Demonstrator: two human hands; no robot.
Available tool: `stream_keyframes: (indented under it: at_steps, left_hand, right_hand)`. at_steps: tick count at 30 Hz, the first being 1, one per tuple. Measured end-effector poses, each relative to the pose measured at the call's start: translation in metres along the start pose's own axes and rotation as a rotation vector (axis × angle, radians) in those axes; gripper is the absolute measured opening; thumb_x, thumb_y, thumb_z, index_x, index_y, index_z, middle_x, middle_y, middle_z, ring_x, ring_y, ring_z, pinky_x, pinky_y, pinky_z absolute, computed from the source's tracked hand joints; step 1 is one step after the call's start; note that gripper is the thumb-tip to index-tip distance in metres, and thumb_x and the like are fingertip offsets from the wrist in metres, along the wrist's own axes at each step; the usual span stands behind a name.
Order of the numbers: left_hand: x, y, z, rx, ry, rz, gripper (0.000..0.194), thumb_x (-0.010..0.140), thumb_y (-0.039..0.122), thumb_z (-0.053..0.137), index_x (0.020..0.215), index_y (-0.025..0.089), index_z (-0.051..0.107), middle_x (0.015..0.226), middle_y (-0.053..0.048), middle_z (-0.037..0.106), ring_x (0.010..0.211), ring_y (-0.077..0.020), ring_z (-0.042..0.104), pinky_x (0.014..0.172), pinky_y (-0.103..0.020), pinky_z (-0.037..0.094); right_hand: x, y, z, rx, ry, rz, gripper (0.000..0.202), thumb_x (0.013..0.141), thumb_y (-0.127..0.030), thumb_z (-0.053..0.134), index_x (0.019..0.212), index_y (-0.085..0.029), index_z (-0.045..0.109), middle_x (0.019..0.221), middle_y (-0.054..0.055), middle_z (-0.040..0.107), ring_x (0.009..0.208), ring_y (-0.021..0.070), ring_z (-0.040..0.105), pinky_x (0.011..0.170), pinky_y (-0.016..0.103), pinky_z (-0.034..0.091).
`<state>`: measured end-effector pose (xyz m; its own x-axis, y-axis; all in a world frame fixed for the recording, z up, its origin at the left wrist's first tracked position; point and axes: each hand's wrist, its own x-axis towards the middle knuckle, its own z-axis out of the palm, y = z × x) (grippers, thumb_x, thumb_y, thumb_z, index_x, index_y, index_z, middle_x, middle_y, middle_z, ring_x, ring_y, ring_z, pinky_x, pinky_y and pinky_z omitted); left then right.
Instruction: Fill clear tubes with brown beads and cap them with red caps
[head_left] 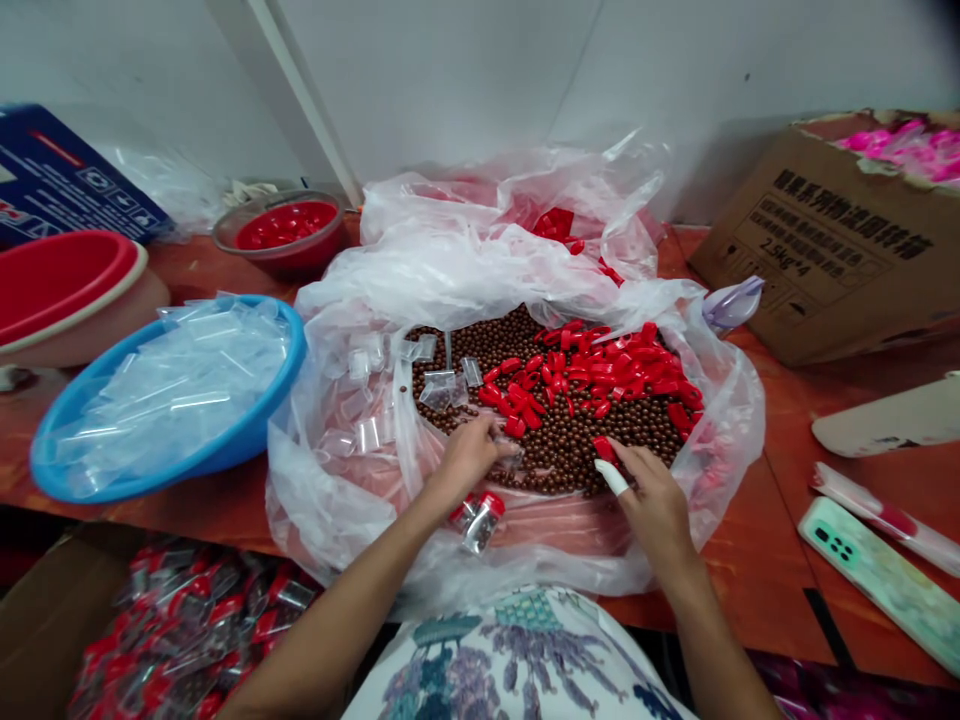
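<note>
My left hand (471, 458) is closed on a small clear plastic container (512, 455), low over a heap of brown chocolate-like balls (564, 448). Part of that container is hidden by my fingers. Pinched in my right hand (654, 495) is a red plastic cap (604, 450); one finger wears a white cover (611, 477). A pile of red caps (615, 365) lies on the balls beyond my hands. Several clear empty containers (444, 388) rest at the heap's left side. Below my left hand lie red-capped containers (484, 522).
A plastic sheet (330, 545) surrounds the balls. Left stands a blue basin (296, 350) of clear containers; behind it, a bowl (225, 235) of red pieces. Filled red-capped containers (202, 620) lie below the table edge. Right are a cardboard box (817, 250) and a phone (885, 580).
</note>
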<state>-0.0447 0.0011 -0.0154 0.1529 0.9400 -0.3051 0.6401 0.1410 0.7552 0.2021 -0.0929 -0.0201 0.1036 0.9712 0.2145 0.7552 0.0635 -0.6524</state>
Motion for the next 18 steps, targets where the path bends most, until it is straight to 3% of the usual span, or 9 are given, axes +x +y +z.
stream_keyframes:
  at_steps: [4,11,18]
  left_hand:
    - [0.004,0.007,0.02,0.075,0.017,0.079,0.028,0.061,0.042,0.07,0.068,0.017,0.058,0.064,-0.001,0.06,0.062,-0.0164,0.055,0.058,-0.025,0.035]
    - [0.007,0.008,0.038,-0.151,-0.081,-0.016,0.031,0.066,0.044,0.067,0.075,0.016,0.059,0.058,0.0,0.06,0.05,-0.0129,0.053,0.053,-0.024,0.039]
    - [0.006,0.01,0.041,-0.053,-0.067,0.012,0.027,0.065,0.04,0.067,0.077,0.016,0.061,0.061,0.0,0.06,0.055,-0.0133,0.054,0.054,-0.023,0.037]
  right_hand:
    - [-0.003,-0.001,0.001,0.027,0.001,-0.026,0.033,0.089,-0.033,0.046,0.119,-0.023,0.054,0.104,0.007,0.06,0.097,0.0209,0.054,0.087,0.037,0.043]
    - [-0.009,0.002,0.006,0.136,0.043,0.031,0.039,0.086,-0.036,0.051,0.123,-0.024,0.051,0.109,0.007,0.061,0.1,0.0211,0.055,0.089,0.037,0.043]
    - [-0.011,0.003,0.013,0.304,0.059,0.163,0.039,0.083,-0.04,0.054,0.118,-0.024,0.055,0.116,0.006,0.059,0.105,0.0217,0.055,0.093,0.039,0.042]
